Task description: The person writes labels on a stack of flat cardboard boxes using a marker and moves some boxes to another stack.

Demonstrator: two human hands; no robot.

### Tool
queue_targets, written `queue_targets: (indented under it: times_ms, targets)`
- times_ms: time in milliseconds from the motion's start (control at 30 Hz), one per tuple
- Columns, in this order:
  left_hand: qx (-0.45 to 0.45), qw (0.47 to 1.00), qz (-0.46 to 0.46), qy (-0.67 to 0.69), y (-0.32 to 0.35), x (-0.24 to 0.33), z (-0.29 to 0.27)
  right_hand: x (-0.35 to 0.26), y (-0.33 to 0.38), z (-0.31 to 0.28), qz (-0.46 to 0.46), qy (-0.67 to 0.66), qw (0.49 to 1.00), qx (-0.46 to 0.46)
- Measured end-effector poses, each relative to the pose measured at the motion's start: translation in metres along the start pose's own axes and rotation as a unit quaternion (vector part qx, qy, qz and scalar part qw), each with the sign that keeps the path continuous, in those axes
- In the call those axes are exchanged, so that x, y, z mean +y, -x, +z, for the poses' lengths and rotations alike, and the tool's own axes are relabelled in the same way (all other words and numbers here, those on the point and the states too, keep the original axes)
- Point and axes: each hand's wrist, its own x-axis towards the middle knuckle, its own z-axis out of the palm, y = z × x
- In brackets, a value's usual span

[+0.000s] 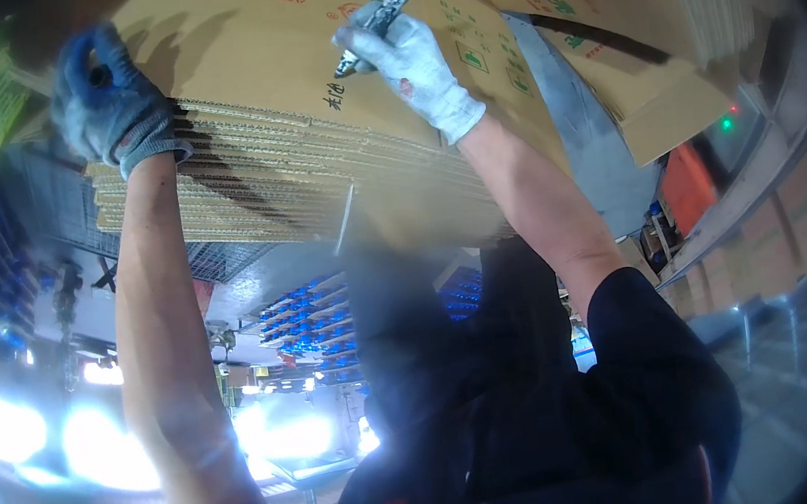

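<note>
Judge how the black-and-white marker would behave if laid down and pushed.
The marker would probably roll, since it looks slim and round. It is likely light, being small beside the right hand. Its straight shape suggests it would stay stiff.

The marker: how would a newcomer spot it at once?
Find the stack of flat brown cardboard. Over its top sheet is the gloved right hand, gripping the marker. Its mottled black-and-white barrel sets it apart from the pale glove.
</note>
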Motion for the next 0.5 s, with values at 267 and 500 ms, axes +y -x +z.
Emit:
queue_targets:
  times_ms: [267,500]
  targets:
    - [-0.013,1.0,-0.014,0.013,-0.001,0.004,0.0,0.014,-0.01,-0.003,-0.023,0.001,1.0,0.002]
    - [-0.006,1.0,-0.013,0.015,-0.001,0.005,0.002,0.024,-0.015,-0.01,-0.023,-0.024,0.999,0.022]
